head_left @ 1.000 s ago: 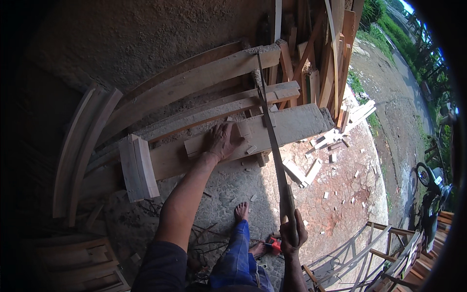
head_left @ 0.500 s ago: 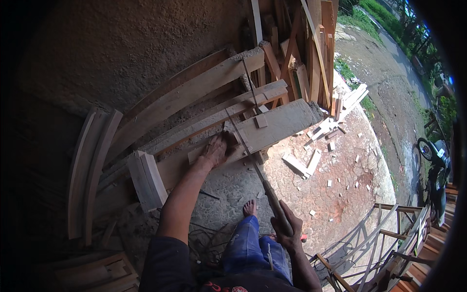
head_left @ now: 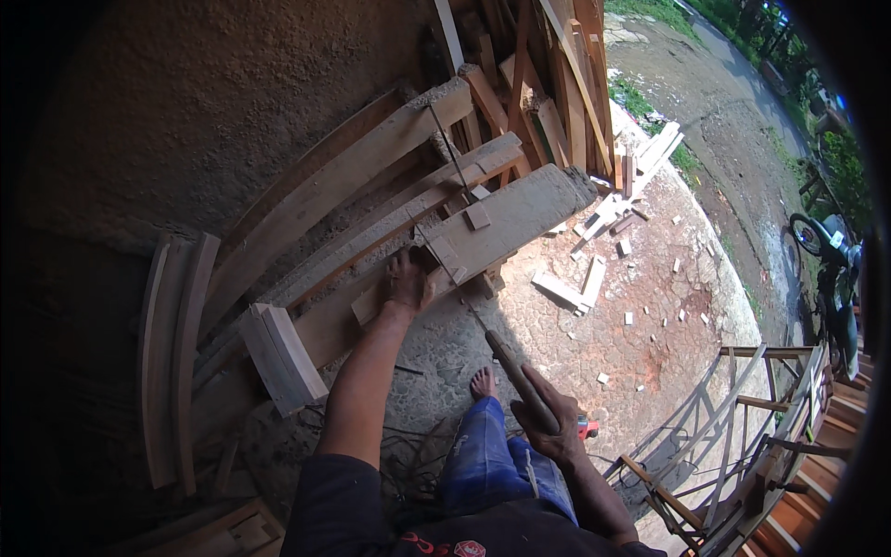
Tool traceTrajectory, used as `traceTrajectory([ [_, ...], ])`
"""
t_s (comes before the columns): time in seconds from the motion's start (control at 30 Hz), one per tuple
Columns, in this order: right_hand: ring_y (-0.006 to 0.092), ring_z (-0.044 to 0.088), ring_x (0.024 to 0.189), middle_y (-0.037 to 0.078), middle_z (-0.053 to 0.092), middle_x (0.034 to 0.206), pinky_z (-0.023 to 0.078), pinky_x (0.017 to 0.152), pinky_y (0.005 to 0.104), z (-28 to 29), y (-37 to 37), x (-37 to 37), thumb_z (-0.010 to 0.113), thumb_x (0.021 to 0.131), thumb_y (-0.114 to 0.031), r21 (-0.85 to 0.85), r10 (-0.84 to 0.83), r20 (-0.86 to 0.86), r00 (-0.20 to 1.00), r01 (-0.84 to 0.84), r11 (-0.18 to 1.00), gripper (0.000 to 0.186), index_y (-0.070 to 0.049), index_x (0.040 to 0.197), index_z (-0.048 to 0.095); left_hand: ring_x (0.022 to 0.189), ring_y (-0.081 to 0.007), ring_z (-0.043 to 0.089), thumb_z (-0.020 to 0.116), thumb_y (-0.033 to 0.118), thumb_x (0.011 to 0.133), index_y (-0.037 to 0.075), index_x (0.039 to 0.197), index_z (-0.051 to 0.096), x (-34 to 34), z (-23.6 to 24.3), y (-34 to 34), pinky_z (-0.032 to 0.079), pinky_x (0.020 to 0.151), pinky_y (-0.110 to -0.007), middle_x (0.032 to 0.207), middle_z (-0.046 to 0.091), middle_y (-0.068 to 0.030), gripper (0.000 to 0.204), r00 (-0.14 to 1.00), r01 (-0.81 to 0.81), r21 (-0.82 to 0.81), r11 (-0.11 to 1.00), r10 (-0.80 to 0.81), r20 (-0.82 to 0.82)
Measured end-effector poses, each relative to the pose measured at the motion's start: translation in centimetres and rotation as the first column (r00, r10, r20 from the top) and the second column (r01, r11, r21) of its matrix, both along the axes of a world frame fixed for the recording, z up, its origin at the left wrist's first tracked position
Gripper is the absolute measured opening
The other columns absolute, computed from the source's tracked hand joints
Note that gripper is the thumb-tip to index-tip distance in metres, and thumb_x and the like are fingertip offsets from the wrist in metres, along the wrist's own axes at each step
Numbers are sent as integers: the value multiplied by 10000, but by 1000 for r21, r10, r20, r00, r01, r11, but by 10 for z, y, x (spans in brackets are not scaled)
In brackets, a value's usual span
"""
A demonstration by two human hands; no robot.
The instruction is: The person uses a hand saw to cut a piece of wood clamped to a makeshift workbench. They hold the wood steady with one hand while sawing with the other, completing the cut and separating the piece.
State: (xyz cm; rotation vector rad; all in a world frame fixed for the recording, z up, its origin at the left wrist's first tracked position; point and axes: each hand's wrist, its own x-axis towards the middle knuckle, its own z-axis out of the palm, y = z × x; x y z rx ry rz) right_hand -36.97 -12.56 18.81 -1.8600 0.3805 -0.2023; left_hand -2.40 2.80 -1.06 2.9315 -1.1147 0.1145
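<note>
the thick plank (head_left: 506,223) is raw wood, rough and matt, with dust on its top face. the left hand (head_left: 406,283) lies on it. the saw (head_left: 492,334) in the right hand (head_left: 548,422) has a thin dull metal blade and a dark, smooth-worn wooden handle. behind the plank, the curved boards (head_left: 316,204) are pale unfinished wood, rough at the ends. right of the plank, the ground (head_left: 650,353) is dry reddish earth, cracked and matt, with small pale wood offcuts (head_left: 580,283) on it. the trousers (head_left: 483,455) are blue denim cloth
</note>
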Motion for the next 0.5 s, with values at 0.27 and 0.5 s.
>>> traceTrajectory([
  [0.27, 226, 726, 928, 157, 701, 1149, 552, 802, 325, -10, -11, 9, 752, 825, -119, -14, -14, -7, 1000, 14, 1000, 600, -60, 1380, 531, 1175, -418, 470, 694, 367, 742, 9, 1221, 586, -2, 3, -13, 414, 989, -568, 1273, 444, -212, 607, 996, -6, -9, 1000, 5, -90],
  [0.5, 199, 724, 843, 162, 711, 1076, 549, 736, 319, -3, -20, -47, 767, 804, -143, -107, 22, -16, 1000, -24, 994, 593, -32, 1347, 555, 1131, -398, 492, 621, 399, 757, 2, 1230, 563, 3, -9, -2, 440, 943, -537, 1238, 466, -213, 621, 992, 25, -33, 999, -29, -120],
])
